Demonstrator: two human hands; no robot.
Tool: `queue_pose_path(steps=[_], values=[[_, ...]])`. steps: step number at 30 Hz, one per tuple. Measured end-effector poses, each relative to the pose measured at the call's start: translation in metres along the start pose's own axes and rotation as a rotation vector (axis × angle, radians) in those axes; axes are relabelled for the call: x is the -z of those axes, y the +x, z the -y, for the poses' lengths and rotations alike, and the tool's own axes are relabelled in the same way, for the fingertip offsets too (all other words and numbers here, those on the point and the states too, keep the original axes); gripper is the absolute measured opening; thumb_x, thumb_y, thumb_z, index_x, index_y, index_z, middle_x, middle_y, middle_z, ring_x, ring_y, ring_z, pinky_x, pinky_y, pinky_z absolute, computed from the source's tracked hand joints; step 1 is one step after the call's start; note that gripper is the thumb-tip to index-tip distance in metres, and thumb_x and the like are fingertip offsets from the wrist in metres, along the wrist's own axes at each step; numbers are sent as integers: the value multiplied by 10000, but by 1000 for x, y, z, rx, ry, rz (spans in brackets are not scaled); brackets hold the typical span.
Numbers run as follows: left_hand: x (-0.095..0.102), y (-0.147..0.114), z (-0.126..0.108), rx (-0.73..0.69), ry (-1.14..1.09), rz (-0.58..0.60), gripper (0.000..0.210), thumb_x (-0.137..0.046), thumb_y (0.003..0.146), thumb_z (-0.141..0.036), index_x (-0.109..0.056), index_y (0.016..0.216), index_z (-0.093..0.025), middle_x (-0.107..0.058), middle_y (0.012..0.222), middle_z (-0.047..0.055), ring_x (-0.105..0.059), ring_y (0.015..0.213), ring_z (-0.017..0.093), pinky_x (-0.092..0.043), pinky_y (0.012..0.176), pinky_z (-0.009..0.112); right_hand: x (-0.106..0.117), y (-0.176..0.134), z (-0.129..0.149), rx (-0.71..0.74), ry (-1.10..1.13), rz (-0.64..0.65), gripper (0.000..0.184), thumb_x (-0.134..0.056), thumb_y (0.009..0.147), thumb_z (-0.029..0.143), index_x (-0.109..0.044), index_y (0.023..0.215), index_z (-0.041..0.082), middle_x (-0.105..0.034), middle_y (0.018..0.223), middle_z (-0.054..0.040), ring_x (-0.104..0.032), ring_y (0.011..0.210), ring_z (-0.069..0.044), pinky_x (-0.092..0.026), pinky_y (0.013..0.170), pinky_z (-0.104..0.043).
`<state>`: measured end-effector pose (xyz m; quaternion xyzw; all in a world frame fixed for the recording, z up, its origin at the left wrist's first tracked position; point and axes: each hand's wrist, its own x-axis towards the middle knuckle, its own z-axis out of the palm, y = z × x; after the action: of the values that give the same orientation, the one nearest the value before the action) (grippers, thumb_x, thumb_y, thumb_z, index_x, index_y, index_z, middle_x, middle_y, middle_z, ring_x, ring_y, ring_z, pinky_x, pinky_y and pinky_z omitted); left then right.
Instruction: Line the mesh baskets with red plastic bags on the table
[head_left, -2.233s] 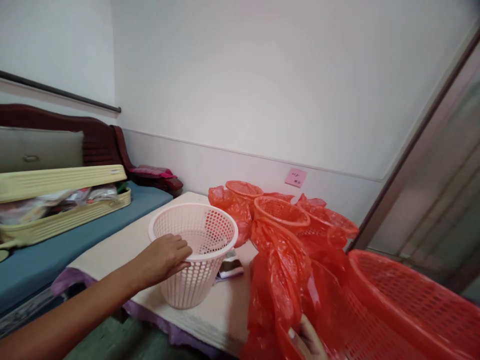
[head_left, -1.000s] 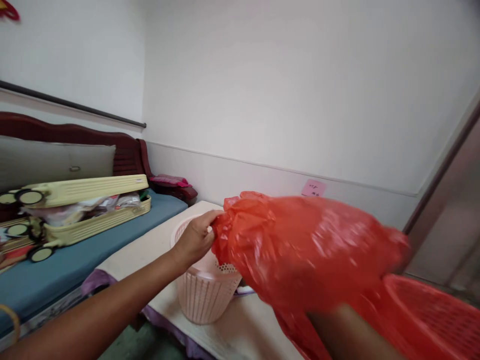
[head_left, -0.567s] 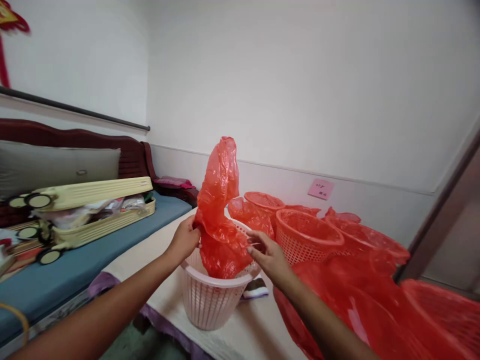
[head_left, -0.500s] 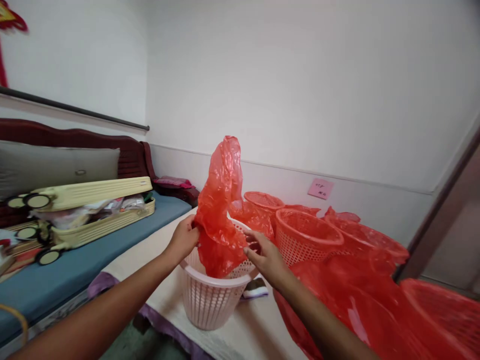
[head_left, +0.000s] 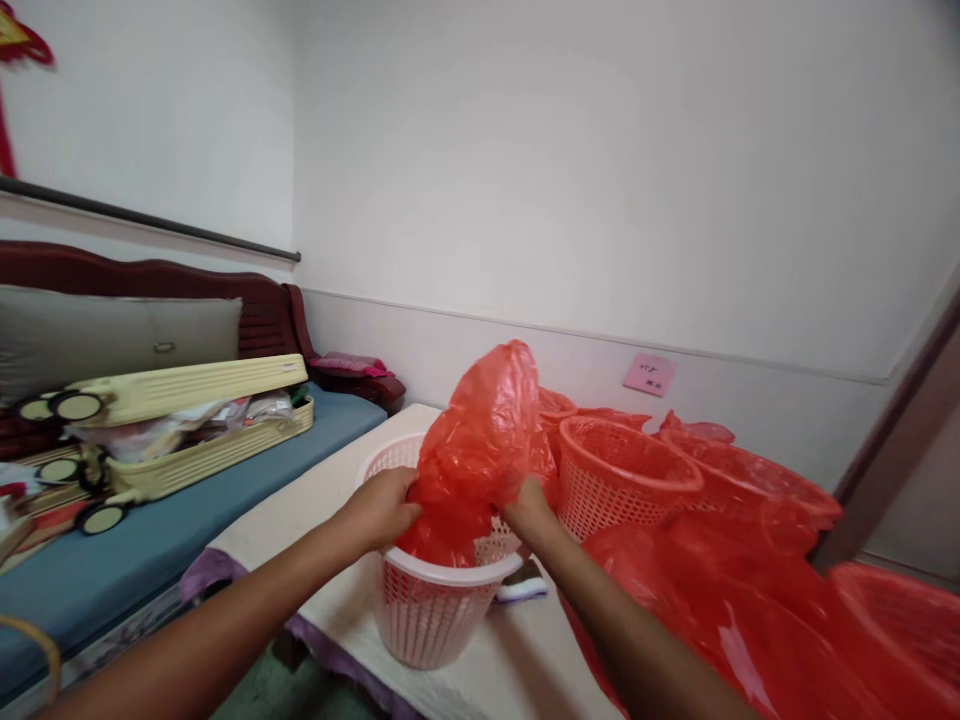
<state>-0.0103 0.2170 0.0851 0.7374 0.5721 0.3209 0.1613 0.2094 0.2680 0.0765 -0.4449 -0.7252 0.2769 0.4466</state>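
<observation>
A thin red plastic bag (head_left: 484, 430) puffs up above a pale pink latticed wastebasket (head_left: 427, 620), its lower part hanging down inside. My left hand (head_left: 386, 508) grips the bag's left edge over the basket's rim, thumb and fingers closed on the film. On the opposite side my right hand (head_left: 529, 512) reaches at the bag; its fingers are partly hidden behind and under the red film, so their hold cannot be made out. The wastebasket stands upright on a cream-coloured surface.
Red-lined baskets (head_left: 630, 470) stand along the wall at right, with loose red bags (head_left: 720, 600) in front. A small brown-and-white item (head_left: 523, 588) lies behind the wastebasket. At left, an open yellow suitcase (head_left: 195, 385) rests on a blue bed (head_left: 337, 425).
The bag's tall upper part has dropped and spread wider to the right. Its lower part sits deeper in the wastebasket. My right hand has moved in against the film.
</observation>
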Motion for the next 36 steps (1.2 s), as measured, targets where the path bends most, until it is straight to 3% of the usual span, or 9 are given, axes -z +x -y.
queue_pose_path(steps=[5, 10, 13, 17, 20, 23, 27, 33, 36], values=[[8, 1, 8, 39, 168, 104, 45, -624, 617, -235, -605, 627, -195, -680, 711, 70, -636, 695, 255, -432, 619, 331, 7, 10, -21, -145, 32, -97, 72, -451, 696, 245, -491, 642, 219, -515, 477, 44, -524, 412, -128, -374, 397, -221], [14, 16, 10, 2, 108, 55, 306, -624, 725, -431, -680, 922, -204, -722, 903, 51, -676, 818, 238, -517, 708, 326, 6, 10, -24, -140, 92, -124, 80, -501, 658, 291, -510, 701, 225, -470, 480, 79, -436, 408, -99, -340, 408, -210], [18, 21, 8, -22, 115, -100, 534, -567, 787, -510, -570, 1183, -152, -656, 1136, 128, -644, 992, 274, -522, 838, 396, 8, 6, -20, -130, 136, -94, 124, -510, 648, 303, -539, 736, 221, -455, 481, 86, -386, 406, -93, -321, 411, -215], [15, 21, 1, -184, 187, -190, 776, -620, 776, -371, -279, 1434, -140, -358, 1482, 177, -359, 1363, 268, -330, 1109, 423, 11, 2, -14, -95, 181, -23, 105, -525, 643, 298, -559, 678, 205, -466, 513, 66, -389, 461, -95, -319, 447, -219], [10, 19, -5, -302, 269, -110, 544, -595, 783, -268, -458, 1304, -192, -439, 1434, 115, -393, 1326, 235, -324, 1103, 377, 11, 0, -14, -63, 202, -2, 130, -514, 669, 302, -582, 660, 191, -533, 587, 29, -462, 551, -120, -366, 516, -237], [7, 18, -4, -293, 365, -37, 173, -494, 827, -229, -605, 958, -206, -652, 1069, 83, -584, 1038, 239, -452, 885, 364, 12, -2, -18, -16, 220, -30, 133, -529, 680, 308, -584, 663, 188, -561, 639, 15, -494, 631, -144, -404, 602, -265], [9, 16, 10, -188, 484, 41, 134, -476, 784, -200, -607, 758, -197, -679, 831, 85, -626, 810, 248, -417, 652, 328, 15, -6, -20, 59, 259, -92, 112, -552, 691, 306, -549, 657, 199, -545, 662, 22, -499, 678, -155, -414, 667, -282], [14, 9, 25, -80, 534, 169, 113, -513, 725, -206, -611, 672, -195, -687, 718, 61, -597, 636, 197, -310, 531, 288, 30, -16, 2, 176, 311, -121, 178, -540, 734, 268, -628, 874, 201, -639, 860, -17, -580, 845, -186, -437, 818, -321], [16, 8, 24, -57, 522, 194, 159, -508, 769, -256, -623, 676, -197, -691, 708, 49, -588, 615, 180, -294, 522, 281, 37, -30, 13, 323, 176, 23, 208, -475, 730, 172, -635, 860, 195, -641, 868, -37, -582, 867, -192, -424, 829, -333]])
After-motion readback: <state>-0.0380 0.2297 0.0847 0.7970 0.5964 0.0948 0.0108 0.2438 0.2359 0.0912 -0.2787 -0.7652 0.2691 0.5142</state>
